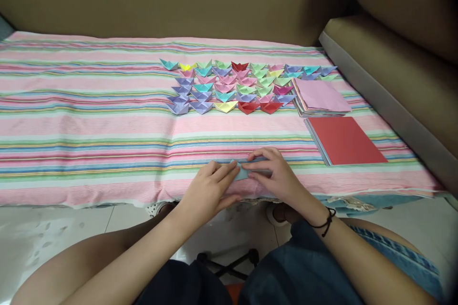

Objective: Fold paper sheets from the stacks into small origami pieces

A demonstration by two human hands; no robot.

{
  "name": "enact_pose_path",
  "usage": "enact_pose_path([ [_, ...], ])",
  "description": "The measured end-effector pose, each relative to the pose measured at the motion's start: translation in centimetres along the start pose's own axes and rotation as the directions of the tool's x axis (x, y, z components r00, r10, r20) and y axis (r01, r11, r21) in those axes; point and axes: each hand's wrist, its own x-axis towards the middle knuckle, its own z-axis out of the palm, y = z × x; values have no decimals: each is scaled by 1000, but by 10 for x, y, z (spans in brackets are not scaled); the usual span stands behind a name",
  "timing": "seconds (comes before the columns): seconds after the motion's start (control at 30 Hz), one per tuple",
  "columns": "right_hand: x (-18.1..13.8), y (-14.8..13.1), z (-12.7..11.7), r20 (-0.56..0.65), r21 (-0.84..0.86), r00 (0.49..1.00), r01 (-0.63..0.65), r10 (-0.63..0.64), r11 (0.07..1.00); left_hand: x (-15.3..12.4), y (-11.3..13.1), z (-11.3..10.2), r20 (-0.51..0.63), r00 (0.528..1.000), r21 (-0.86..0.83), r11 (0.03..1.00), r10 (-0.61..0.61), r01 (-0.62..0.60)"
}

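Currently, my left hand [211,186] and right hand [277,176] both pinch the small light-blue folded paper piece [242,171], one at each end, at the near edge of the pink striped cloth [89,124]. For a clean crease, I judge it best to hold the paper flat on the cloth, align the edges, then press outward with the fingertips. Farther right lie a stack of red square sheets [345,140] and a stack of pink square sheets [322,95]. Beyond are rows of small coloured folded paper boats [236,86]. My fingers cover most of the piece, so its fold shape cannot be made out.
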Motion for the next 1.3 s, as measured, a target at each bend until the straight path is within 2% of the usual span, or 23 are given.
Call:
enact_pose_path([
  [0.17, -1, -2, -3, 33, -110, 994, 109, -105, 988, 5, -7, 0, -24, 999, -89, 995, -43, 41],
  [0.27, 0, -5, -4, 61, -178, 972, 235, -227, 956, 5, -13, -3, -34, 999, -41, 999, 33, -34],
  [0.37, 2, -11, -5, 92, -256, 926, 377, -365, 890, 6, -16, -9, -43, 990, 35, 990, 135, -133],
  [0.43, 3, -15, -5, 84, -298, 906, 420, -415, 857, 7, -16, -14, -106, 986, 8, 992, 128, -128],
  [0.47, 4, -17, -5, 61, -305, 908, 413, -415, 858, 9, -16, -15, -162, 983, -34, 995, 84, -91],
  [0.53, 5, -22, -4, -29, -278, 928, 350, -371, 895, 12, -13, -17, -290, 952, -176, 983, -98, 48],
  [0.6, 7, -28, -3, -145, -205, 945, 261, -293, 943, 16, -9, -16, -354, 863, -419, 886, -359, 197],
  [0.67, 8, -33, -1, -242, -106, 944, 201, -222, 974, 20, -5, -14, -299, 756, -684, 683, -582, 255],
  [0.7, 9, -36, 0, -280, -49, 941, 184, -190, 982, 22, -3, -13, -242, 725, -785, 569, -645, 245],
  [0.73, 10, -38, 1, -306, 14, 939, 169, -156, 986, 23, -2, -12, -181, 715, -853, 470, -675, 227],
  [0.8, 12, -41, 3, -327, 143, 942, 130, -78, 981, 27, 1, -11, -95, 729, -916, 347, -678, 203],
  [0.87, 13, -41, 5, -316, 250, 949, 81, 2, 965, 31, 3, -10, -74, 748, -936, 305, -660, 177],
  [0.97, 15, -40, 5, -292, 367, 950, 9, 106, 930, 36, 5, -11, -93, 757, -946, 294, -647, 135],
  [1.1, 17, -38, 3, -261, 494, 944, -48, 201, 868, 40, 8, -10, -64, 777, -949, 279, -627, 147],
  [1.3, 18, -33, 6, -169, 617, 947, -114, 272, 779, 38, 6, -7, -13, 759, -951, 244, -651, 192],
])
